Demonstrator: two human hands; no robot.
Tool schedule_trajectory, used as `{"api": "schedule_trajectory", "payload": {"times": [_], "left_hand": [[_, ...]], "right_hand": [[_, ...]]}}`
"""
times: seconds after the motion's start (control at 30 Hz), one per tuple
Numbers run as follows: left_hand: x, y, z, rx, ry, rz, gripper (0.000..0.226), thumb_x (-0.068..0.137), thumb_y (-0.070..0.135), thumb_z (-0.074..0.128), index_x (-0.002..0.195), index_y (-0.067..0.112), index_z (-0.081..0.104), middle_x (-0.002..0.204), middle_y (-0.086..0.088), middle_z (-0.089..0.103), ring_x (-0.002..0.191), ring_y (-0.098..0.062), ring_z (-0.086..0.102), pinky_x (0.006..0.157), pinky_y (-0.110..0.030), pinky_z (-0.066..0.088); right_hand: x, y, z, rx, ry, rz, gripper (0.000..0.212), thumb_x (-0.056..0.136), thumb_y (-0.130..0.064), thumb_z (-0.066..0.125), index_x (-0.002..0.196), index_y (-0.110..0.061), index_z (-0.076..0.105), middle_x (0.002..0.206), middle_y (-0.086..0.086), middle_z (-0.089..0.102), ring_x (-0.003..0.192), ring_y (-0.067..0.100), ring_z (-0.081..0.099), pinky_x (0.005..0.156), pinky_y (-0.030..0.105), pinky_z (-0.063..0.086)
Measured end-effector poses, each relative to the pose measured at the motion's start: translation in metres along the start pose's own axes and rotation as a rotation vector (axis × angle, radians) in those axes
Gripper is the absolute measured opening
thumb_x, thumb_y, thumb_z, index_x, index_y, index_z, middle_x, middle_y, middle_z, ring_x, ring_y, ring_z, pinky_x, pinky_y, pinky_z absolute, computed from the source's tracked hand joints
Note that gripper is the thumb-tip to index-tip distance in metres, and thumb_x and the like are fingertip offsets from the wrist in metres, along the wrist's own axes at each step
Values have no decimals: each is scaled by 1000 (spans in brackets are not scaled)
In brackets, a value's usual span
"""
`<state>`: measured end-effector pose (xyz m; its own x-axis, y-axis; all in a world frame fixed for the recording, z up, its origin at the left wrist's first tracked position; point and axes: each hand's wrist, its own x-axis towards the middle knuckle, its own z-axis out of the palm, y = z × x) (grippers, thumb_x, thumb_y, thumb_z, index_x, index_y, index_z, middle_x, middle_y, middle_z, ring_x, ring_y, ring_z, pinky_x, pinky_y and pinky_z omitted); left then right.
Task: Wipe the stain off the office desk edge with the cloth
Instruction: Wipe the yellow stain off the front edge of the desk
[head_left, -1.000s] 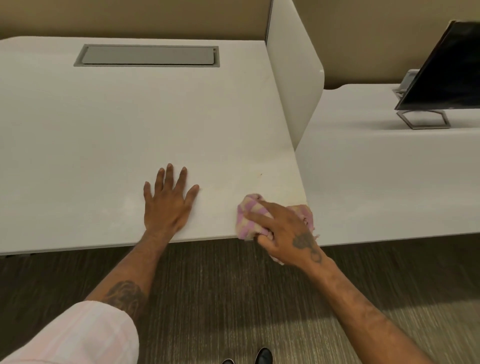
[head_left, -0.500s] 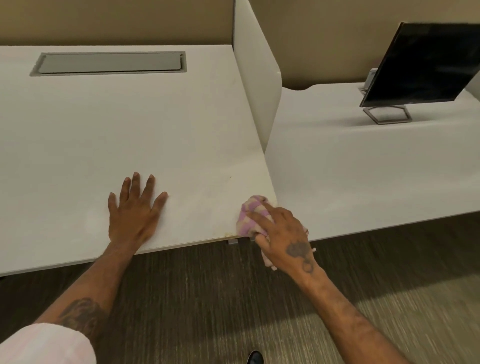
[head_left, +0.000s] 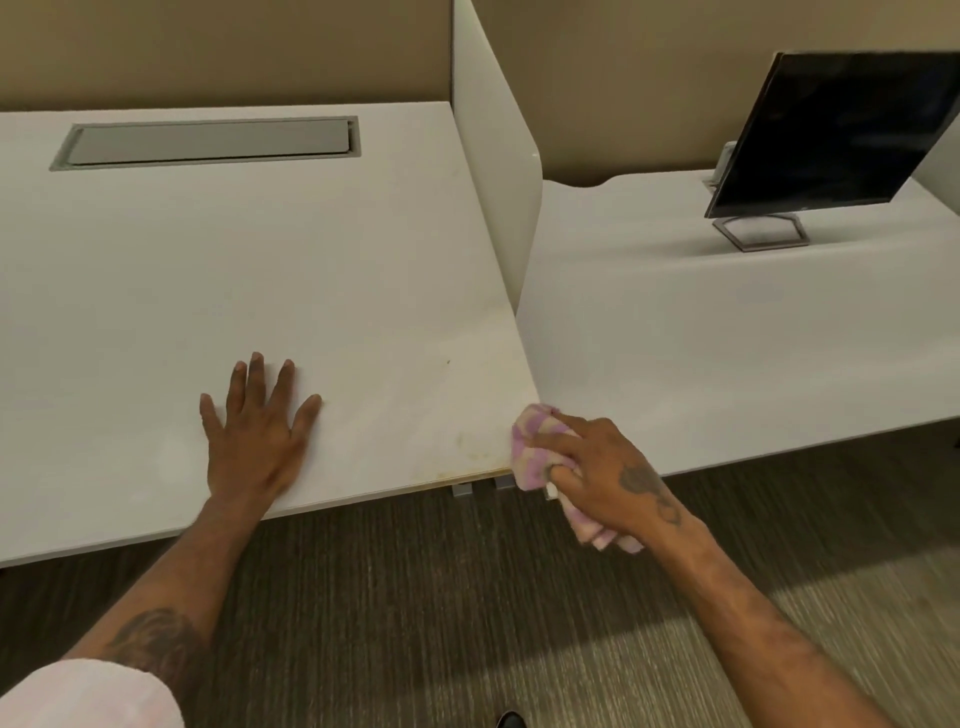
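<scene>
Cloth (head_left: 535, 447) is pressed on the desk (head_left: 260, 291) corner, squeezed in the right hand (head_left: 608, 478).
Left hand (head_left: 254, 431) is laid flat, open; the yellow stain (head_left: 467, 452) beside the cloth could be missed if only the corner is rubbed.

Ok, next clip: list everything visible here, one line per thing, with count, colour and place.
desk: one, white, left, yellowish stain at its near right corner
cable hatch: one, grey, desk's far side
divider panel: one, white, between the desks
second desk: one, white, right
monitor: one, black, on second desk
carpet: dark grey-brown, below
cloth: one, pink and cream, at stained corner
left hand: flat on desk
right hand: grip on cloth
</scene>
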<state>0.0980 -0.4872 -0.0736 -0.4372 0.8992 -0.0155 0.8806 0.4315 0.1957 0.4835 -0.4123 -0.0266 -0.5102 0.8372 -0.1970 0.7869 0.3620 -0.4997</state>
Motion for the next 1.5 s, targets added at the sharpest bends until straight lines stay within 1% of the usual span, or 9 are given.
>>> {"api": "schedule_trajectory", "payload": {"times": [0.17,0.5,0.7,0.87,1.03,1.23,1.37,1.43,1.5], "left_hand": [[-3,4,2,-2,-20,-12,72,97,62,16,158,25,21,168,-8,12,155,-25,3,121,-57,6],[1,0,4,-86,10,-45,68,100,61,25,158,27,20,168,-4,12,155,-20,6,123,-51,10],[3,1,3,-84,20,-62,77,94,70,15,158,27,21,168,-3,14,155,-19,8,123,-49,10],[3,1,4,-75,29,-55,75,96,69,16,158,28,19,168,-3,14,155,-19,8,123,-50,10],[2,-2,5,-75,26,-41,70,99,65,20,158,28,19,168,-3,14,155,-19,7,123,-52,10],[1,0,3,-82,21,-40,70,98,63,20,158,26,20,168,-4,14,155,-20,8,123,-52,10],[0,2,2,-86,24,-42,71,97,63,19,158,26,20,168,-3,14,155,-19,8,123,-51,10],[1,2,2,-82,23,-42,71,97,64,18,158,26,19,168,-3,13,155,-19,7,123,-51,9],[1,1,3,-85,22,-41,72,97,65,17,158,27,18,168,-3,13,155,-18,6,123,-51,9]], "right_hand": [[16,20,-56,426,74,90,48,81,-54,54,129,-55,57,134,-17,60,102,-5,62,78,10,47],[174,-24,-51,338,-27,-151,51,90,-28,58,139,-41,52,144,-11,53,126,11,52,100,20,40],[179,-25,-20,153,-45,-285,49,96,-26,57,144,-34,51,151,-6,49,136,16,45,110,32,35],[152,-33,-13,216,-73,-299,36,98,-33,56,133,-39,61,126,-27,63,114,-6,57,87,-2,27],[104,-41,9,171,-187,-316,45,91,-39,45,133,-39,61,139,-8,61,126,8,53,104,25,39],[40,-51,11,285,-324,-301,35,88,-32,46,113,-37,70,91,-28,69,93,-2,66,86,24,49],[19,-49,0,560,-397,-164,19,92,-29,59,97,-25,77,58,-2,68,49,11,64,51,32,55],[33,-50,-15,795,-376,-42,23,89,-31,64,96,-12,76,61,11,67,47,20,61,47,41,57],[66,-56,-33,918,-274,26,32,87,-44,65,102,-18,75,55,20,60,39,28,54,39,33,48]]}}
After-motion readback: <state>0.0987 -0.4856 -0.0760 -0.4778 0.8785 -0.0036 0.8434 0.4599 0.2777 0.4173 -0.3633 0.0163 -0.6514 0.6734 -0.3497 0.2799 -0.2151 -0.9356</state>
